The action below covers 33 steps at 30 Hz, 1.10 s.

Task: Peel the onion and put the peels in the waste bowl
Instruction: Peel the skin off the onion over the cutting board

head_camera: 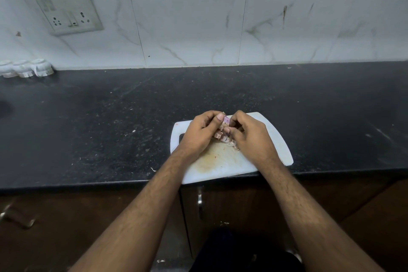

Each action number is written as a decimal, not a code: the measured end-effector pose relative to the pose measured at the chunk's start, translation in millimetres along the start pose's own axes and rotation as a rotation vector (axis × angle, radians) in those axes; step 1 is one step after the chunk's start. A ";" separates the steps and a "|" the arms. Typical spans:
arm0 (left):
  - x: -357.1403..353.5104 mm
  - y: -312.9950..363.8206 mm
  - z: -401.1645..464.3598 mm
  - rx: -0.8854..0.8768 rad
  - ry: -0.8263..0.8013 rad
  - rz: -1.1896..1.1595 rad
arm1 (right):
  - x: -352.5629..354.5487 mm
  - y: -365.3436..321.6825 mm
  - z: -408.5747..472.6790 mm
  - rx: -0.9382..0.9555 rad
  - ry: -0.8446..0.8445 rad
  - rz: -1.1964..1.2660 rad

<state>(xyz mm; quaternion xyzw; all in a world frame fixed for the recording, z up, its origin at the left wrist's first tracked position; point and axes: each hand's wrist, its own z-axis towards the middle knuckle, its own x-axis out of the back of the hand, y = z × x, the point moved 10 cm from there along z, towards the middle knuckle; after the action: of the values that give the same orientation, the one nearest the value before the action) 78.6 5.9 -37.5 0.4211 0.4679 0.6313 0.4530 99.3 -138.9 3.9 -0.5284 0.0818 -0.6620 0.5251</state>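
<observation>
A small purple onion is held over the white cutting board, mostly hidden between both hands. My left hand grips it from the left with the thumb on top. My right hand curls round it from the right, fingers at its skin. Loose papery peels hang under the onion, and more peels lie on the board below my right hand. No waste bowl is in view.
The board sits at the front edge of a black counter, overhanging it slightly. Small white cups stand at the back left by the tiled wall. A wall socket is above them. Cabinet doors with a handle lie below.
</observation>
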 end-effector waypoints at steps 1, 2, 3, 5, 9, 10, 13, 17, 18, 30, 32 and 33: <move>-1.1 -0.6 0.3 0.004 -0.007 -0.017 | -1.6 -0.4 -0.1 0.007 -0.007 -0.011; -2.0 -0.3 0.1 0.004 -0.013 -0.030 | -2.6 0.3 0.2 0.003 -0.013 -0.013; -2.2 0.1 0.1 0.002 -0.012 -0.035 | -3.3 3.0 0.5 -0.015 -0.019 0.004; -1.5 0.8 -0.2 0.000 -0.003 -0.026 | -5.3 12.4 1.0 -0.095 -0.045 0.142; 0.0 1.2 -1.0 0.006 0.012 -0.003 | -6.4 29.5 -5.2 -0.265 -0.013 0.485; 0.2 0.6 -1.0 0.006 0.014 -0.005 | -2.4 31.2 -7.3 -0.260 0.030 0.488; 1.3 -1.1 -1.0 0.015 0.020 -0.019 | 5.2 30.5 -9.9 -0.195 0.109 0.448; 3.2 -1.3 -1.0 0.025 0.015 -0.031 | -0.7 17.6 -10.5 -0.132 0.063 0.326; 2.6 0.0 -1.0 0.017 0.013 -0.019 | 0.1 12.8 -10.6 -0.105 0.069 0.280; -13.2 5.0 -5.1 -0.064 -0.097 0.092 | 20.0 29.0 -18.6 -0.196 0.244 0.421; -11.5 7.5 -5.3 -0.095 -0.078 0.124 | 20.6 32.0 -18.8 -0.212 0.260 0.389; -10.1 9.0 -5.3 -0.105 -0.063 0.127 | 20.1 33.5 -19.0 -0.224 0.264 0.380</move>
<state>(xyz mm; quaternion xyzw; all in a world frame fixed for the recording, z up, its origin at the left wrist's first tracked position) 74.3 -6.4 -31.0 0.4450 0.3920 0.6690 0.4481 107.0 -177.6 -14.2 -0.4674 0.3205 -0.6016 0.5630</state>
